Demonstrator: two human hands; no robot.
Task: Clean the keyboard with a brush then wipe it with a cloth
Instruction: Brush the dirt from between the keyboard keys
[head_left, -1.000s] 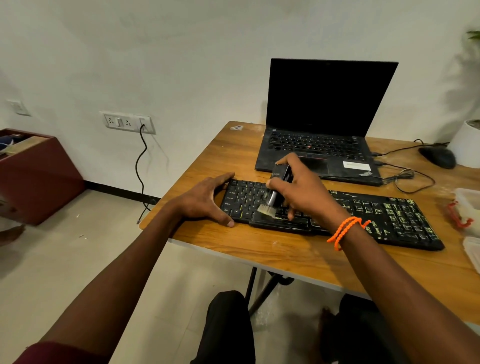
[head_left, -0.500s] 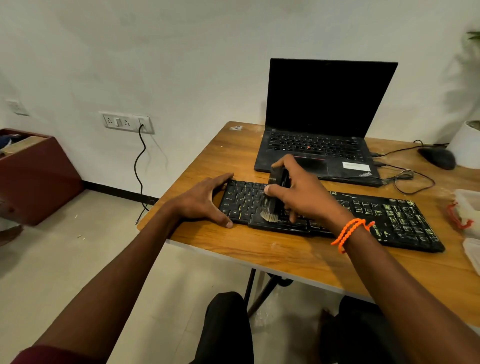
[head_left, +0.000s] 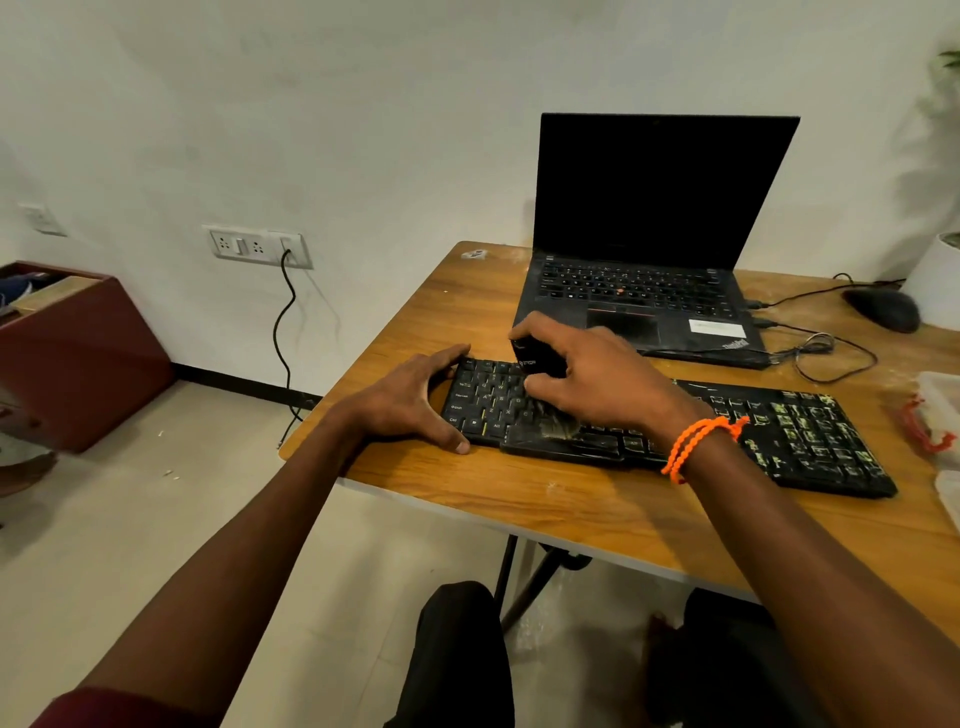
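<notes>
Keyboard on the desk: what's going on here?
A person is brushing the keyboard. The right hand grips a black brush, its bristles down on the keys near the left end. The left hand holds the keyboard's left edge on the table. The right half of the keys shows pale dust. No cloth can be made out, so wiping has not started. An open laptop, screen dark, sits behind.

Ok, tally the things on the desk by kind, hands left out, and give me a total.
Keyboards: 1, the black keyboard
Laptops: 1, the open laptop
Brushes: 1, the black brush
Mice: 1, the dark mouse
Clear plastic containers at the right edge: at least 1, partly cut off
Total: 5, counting the containers as 1
</notes>
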